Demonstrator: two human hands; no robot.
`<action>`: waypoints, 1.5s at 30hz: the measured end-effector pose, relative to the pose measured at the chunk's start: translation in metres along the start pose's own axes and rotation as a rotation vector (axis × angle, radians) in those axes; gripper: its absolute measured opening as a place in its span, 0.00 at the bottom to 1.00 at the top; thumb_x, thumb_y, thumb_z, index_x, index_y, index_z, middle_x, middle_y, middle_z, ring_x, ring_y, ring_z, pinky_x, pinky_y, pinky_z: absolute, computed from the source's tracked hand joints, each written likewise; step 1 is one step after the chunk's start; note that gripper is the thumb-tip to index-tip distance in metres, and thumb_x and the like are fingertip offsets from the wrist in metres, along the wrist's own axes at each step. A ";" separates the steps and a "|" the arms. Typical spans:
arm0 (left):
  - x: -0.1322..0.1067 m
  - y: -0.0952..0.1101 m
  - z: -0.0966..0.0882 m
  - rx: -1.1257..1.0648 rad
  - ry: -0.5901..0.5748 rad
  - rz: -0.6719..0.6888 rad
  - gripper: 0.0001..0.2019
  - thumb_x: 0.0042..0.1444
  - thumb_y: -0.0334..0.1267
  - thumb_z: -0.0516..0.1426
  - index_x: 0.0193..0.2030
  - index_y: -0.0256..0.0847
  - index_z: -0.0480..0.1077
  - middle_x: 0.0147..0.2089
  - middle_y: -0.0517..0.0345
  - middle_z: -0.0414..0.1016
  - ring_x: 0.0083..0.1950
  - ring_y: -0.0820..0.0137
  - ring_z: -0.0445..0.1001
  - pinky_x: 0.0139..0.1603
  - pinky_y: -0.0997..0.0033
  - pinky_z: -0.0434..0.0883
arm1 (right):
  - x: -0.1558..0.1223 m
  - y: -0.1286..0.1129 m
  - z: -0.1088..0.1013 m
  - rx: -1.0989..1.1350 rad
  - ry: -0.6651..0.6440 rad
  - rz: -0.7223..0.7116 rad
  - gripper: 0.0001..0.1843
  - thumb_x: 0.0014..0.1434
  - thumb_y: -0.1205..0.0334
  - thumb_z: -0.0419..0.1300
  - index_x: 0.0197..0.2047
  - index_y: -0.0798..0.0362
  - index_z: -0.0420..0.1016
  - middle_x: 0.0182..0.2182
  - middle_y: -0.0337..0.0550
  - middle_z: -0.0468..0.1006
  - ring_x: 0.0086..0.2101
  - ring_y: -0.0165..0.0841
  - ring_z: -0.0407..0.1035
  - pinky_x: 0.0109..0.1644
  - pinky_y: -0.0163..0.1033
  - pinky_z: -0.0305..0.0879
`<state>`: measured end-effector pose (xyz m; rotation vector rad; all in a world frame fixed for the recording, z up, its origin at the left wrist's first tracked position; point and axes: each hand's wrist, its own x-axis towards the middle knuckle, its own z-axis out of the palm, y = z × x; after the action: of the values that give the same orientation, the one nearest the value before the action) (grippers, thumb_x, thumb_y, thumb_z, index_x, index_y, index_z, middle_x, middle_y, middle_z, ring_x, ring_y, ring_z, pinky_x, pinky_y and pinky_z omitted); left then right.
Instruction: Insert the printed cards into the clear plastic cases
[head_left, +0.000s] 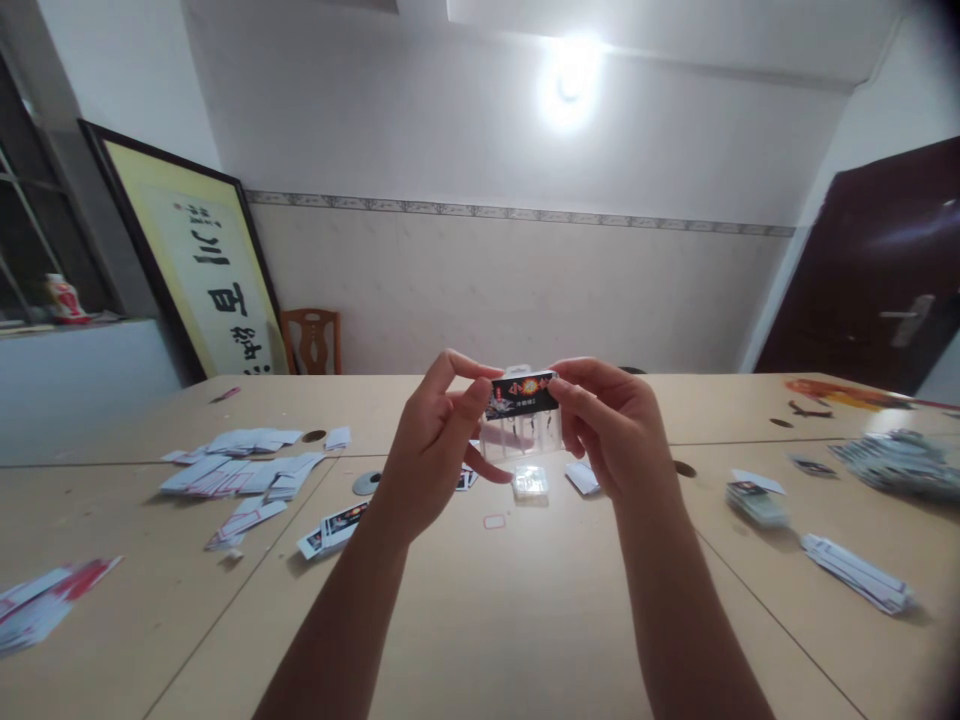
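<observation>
Both my hands are raised over the middle of the wooden table (525, 620) and grip one small clear plastic packet (523, 418) with a black printed header card across its top. My left hand (435, 450) pinches the packet's left end between thumb and fingers. My right hand (611, 430) pinches its right end the same way. Below the packet, on the table, lie another clear plastic piece (529, 481) and a small red-edged label (495, 521).
Piles of white and printed cards (240, 472) cover the left of the table, with more stacks (859, 572) and a heap of packets (896, 460) on the right. A framed calligraphy panel (202, 270) leans on the far wall beside a wooden chair (311, 340). A dark door (870, 270) stands at right.
</observation>
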<state>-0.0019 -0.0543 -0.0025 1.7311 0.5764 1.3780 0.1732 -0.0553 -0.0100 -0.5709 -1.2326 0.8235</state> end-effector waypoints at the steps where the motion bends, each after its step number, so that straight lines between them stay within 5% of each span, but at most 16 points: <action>1: 0.000 0.000 0.000 0.000 -0.001 -0.002 0.16 0.65 0.53 0.58 0.46 0.42 0.63 0.35 0.58 0.78 0.31 0.62 0.84 0.18 0.72 0.80 | 0.000 -0.001 0.000 -0.020 0.006 -0.009 0.07 0.53 0.59 0.71 0.33 0.52 0.80 0.23 0.33 0.74 0.14 0.19 0.59 0.15 0.30 0.52; 11: -0.001 -0.007 0.001 0.137 -0.025 0.084 0.14 0.66 0.52 0.56 0.45 0.43 0.66 0.26 0.65 0.68 0.28 0.72 0.76 0.23 0.71 0.82 | -0.005 -0.001 0.010 -0.344 0.151 -0.104 0.20 0.47 0.54 0.75 0.28 0.51 0.68 0.23 0.29 0.66 0.15 0.18 0.57 0.15 0.30 0.49; 18: -0.001 -0.006 -0.004 0.107 -0.011 0.047 0.14 0.64 0.52 0.58 0.45 0.43 0.66 0.28 0.63 0.71 0.28 0.70 0.78 0.22 0.72 0.82 | 0.004 0.004 -0.003 -0.190 0.013 -0.090 0.16 0.52 0.51 0.73 0.28 0.52 0.74 0.20 0.32 0.72 0.13 0.22 0.63 0.12 0.30 0.55; 26: 0.007 -0.005 -0.011 0.043 -0.042 -0.027 0.19 0.62 0.57 0.58 0.46 0.43 0.65 0.38 0.56 0.79 0.32 0.63 0.83 0.21 0.70 0.80 | 0.005 0.004 0.003 -0.175 0.010 -0.115 0.11 0.58 0.56 0.68 0.30 0.51 0.75 0.17 0.30 0.69 0.14 0.22 0.63 0.14 0.30 0.57; 32: 0.010 -0.007 -0.017 0.029 -0.058 -0.047 0.19 0.58 0.45 0.66 0.48 0.43 0.64 0.37 0.55 0.82 0.39 0.57 0.85 0.24 0.70 0.82 | 0.007 0.003 -0.004 -0.183 -0.069 -0.078 0.07 0.56 0.59 0.69 0.37 0.51 0.79 0.27 0.34 0.77 0.18 0.22 0.66 0.20 0.32 0.62; 42: 0.017 -0.011 -0.027 -0.115 -0.161 -0.146 0.21 0.57 0.41 0.66 0.53 0.44 0.63 0.44 0.50 0.83 0.46 0.55 0.84 0.36 0.64 0.84 | 0.015 0.007 -0.021 -0.220 -0.271 -0.038 0.17 0.56 0.60 0.70 0.49 0.48 0.77 0.36 0.35 0.79 0.21 0.23 0.71 0.23 0.32 0.69; 45: 0.014 -0.012 -0.026 -0.019 -0.186 -0.130 0.27 0.58 0.44 0.65 0.61 0.47 0.60 0.47 0.50 0.82 0.47 0.56 0.84 0.38 0.62 0.84 | 0.015 0.005 -0.022 -0.250 -0.281 -0.014 0.24 0.55 0.59 0.71 0.54 0.45 0.73 0.33 0.32 0.77 0.20 0.25 0.72 0.22 0.33 0.69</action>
<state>-0.0208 -0.0280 -0.0030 1.7516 0.5597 1.1156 0.1952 -0.0392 -0.0105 -0.6620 -1.6097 0.7607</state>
